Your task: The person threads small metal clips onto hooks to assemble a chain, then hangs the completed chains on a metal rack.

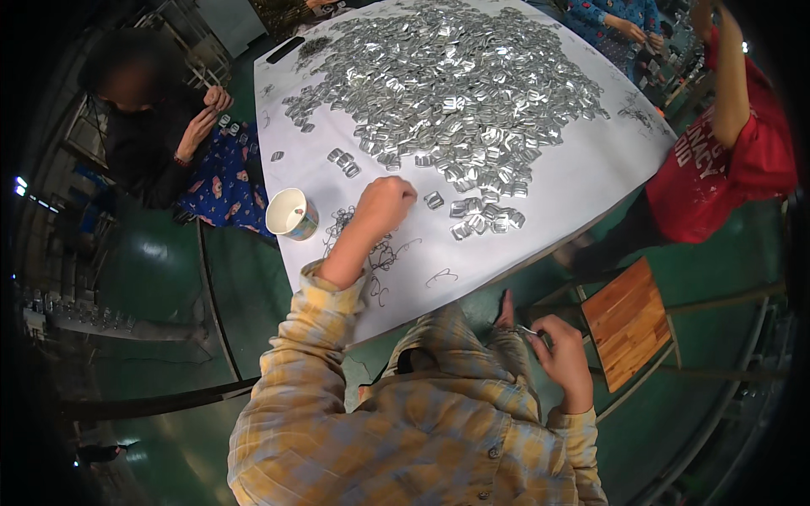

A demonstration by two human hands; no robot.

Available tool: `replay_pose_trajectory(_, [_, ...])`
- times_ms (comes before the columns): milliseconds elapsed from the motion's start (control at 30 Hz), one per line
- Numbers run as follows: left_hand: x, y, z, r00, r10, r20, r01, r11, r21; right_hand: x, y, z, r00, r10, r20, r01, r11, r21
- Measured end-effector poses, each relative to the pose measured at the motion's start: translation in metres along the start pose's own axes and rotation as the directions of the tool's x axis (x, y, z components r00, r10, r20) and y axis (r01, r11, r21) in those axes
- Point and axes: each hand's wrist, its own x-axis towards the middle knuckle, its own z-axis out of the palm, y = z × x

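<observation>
My left hand [386,205] reaches over the white table, its fingers curled together; whatever they may hold is hidden. Just right of its fingertips lies a single silver metal buckle [433,200]. Beneath my left forearm is a tangle of thin dark wire pieces [384,255]. Low on the right, off the table and over my lap, my right hand [564,352] is closed around a slim metal tool [528,331], whose tip points left; its kind is too small to tell. A large heap of similar buckles [456,76] covers the far part of the table.
A paper cup [291,214] stands at the table's left edge, near several loose buckles [344,162]. A dark phone [285,50] lies at the far left corner. People sit around the table. A wooden stool [629,322] is at the right.
</observation>
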Motion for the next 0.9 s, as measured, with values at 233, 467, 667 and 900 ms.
replay_pose_trajectory(233, [-0.068,-0.018,0.003,0.993,-0.060,0.099,0.048,0.991,0.122,0.002,0.002,0.004,1.000,0.013,0.015,-0.014,1.000,0.018])
replay_pose_trajectory(467, [-0.080,-0.012,0.032,0.993,0.091,-0.076,-0.088,0.995,0.045,0.008,0.000,0.005,0.999,-0.023,0.046,0.022,1.000,0.022])
replay_pose_trajectory(667, [-0.081,0.004,0.051,0.984,0.168,-0.059,-0.166,0.986,0.032,0.008,-0.002,0.006,0.999,-0.019,0.040,0.018,0.999,0.028])
replay_pose_trajectory(900, [-0.092,0.013,0.047,0.992,0.099,-0.072,-0.107,0.988,-0.114,0.005,-0.003,0.006,0.999,0.004,0.046,-0.005,1.000,0.023])
